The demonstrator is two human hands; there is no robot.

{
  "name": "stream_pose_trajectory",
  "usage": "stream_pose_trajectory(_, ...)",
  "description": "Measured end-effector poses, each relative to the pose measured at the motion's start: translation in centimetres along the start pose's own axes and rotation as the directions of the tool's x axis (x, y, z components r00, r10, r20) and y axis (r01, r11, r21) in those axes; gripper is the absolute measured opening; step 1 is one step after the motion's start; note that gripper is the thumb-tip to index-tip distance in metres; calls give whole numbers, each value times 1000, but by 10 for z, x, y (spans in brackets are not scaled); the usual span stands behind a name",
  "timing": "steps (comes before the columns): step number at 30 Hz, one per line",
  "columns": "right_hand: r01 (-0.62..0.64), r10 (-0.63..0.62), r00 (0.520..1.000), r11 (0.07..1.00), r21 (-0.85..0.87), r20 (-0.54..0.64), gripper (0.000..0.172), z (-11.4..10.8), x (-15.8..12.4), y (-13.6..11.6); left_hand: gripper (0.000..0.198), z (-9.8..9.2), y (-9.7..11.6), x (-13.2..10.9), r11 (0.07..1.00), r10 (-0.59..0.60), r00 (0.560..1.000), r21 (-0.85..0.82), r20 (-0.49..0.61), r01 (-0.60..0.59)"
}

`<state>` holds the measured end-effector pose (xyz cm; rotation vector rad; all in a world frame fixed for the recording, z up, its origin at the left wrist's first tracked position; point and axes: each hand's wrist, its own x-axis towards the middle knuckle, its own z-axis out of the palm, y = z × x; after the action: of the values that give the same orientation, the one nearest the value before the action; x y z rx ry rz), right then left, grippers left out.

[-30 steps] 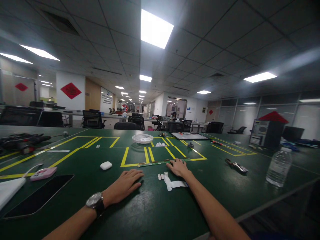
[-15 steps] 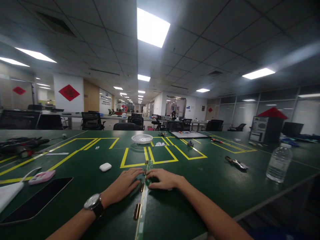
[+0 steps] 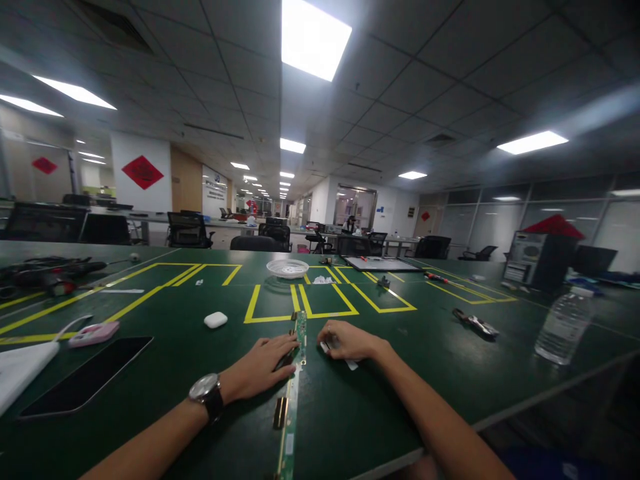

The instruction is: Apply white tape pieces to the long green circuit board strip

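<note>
A long, narrow green circuit board strip (image 3: 291,427) lies on the table, running away from me, with copper-coloured flex tabs along its left edge. My left hand (image 3: 265,360), with a watch on the wrist, rests on the left edge of the strip. Its fingers are stretched out, and the fingertips and thumb touch the board. To the right of the strip, apart from it, my right hand (image 3: 347,340) is closed with bent fingers at the table top. A small whitish piece (image 3: 325,347) shows at its fingertips; its kind is unclear. Another pale scrap (image 3: 352,365) lies under the palm.
A white earbud case (image 3: 215,320), black phone (image 3: 87,377) and pink device (image 3: 94,334) lie left. Behind are a white basket (image 3: 287,269) and yellow tape outlines. Right stand a water bottle (image 3: 563,327) and a computer tower (image 3: 537,260); a metal tool (image 3: 475,323) lies nearby.
My right hand has left the circuit board strip and moved right, its fingers now closed at a small whitish piece. My left hand stays on the strip. The view has shifted slightly.
</note>
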<state>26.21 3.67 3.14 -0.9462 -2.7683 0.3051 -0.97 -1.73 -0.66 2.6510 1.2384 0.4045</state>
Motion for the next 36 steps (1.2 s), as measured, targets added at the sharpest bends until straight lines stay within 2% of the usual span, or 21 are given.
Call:
stream_pose_trajectory(5,-7,7,1000,1000,22,-14,39,-3,-3,7,54,-2,-6,-4,998,68,998,-14,4,-68)
stream_pose_trajectory(10,-27,27,999,999,29,-26,30,3,2,6,53,-5,-8,-5,995,99,995,-23,22,-99)
stream_pose_trajectory(16,-63,67,982,998,27,-177,20,23,16,-5,54,0,-6,3,999,49,998,-9,-36,-49)
stream_pose_trajectory(20,-129,129,962,991,14,-240,21,33,21,-6,56,5,-6,7,998,59,998,7,-11,-59)
stream_pose_trajectory(28,-101,96,965,995,-6,-243,16,36,23,-6,58,5,-7,8,998,62,998,2,-2,-62)
stream_pose_trajectory(36,-127,136,957,991,50,-258,13,37,24,-12,57,6,-10,9,997,79,997,-19,18,-79)
